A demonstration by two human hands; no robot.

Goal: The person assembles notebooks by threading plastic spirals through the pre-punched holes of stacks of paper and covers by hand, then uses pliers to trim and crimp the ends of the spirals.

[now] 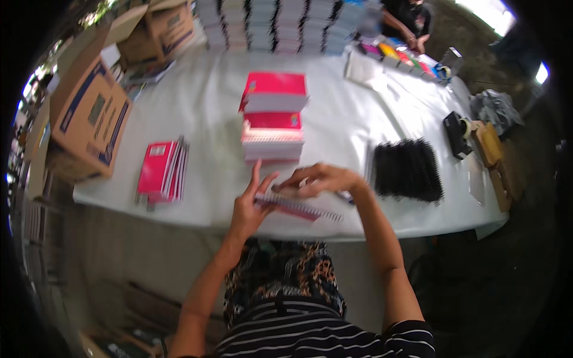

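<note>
Near the table's front edge, my left hand (246,210) grips one end of a thin notebook (298,213) with a pink cover, its forefinger raised. A spiral binding coil (325,213) runs along the notebook's upper edge and juts past its right end. Just above this edge is my right hand (322,179), fingers bent toward the left; blur hides whether they touch or pinch anything. Beyond both hands stand two stacks of pink-covered notebooks (274,120), one behind the other. A black pile of binding coils (409,170) lies right of my right hand.
Left on the table is a small pile of pink notebooks (158,170), beside an open cardboard box (89,122). Another box (158,33) stands behind. Tall paper stacks (286,27) line the back. A black tape dispenser (458,136) sits right. Another person's hands (416,43) are far right.
</note>
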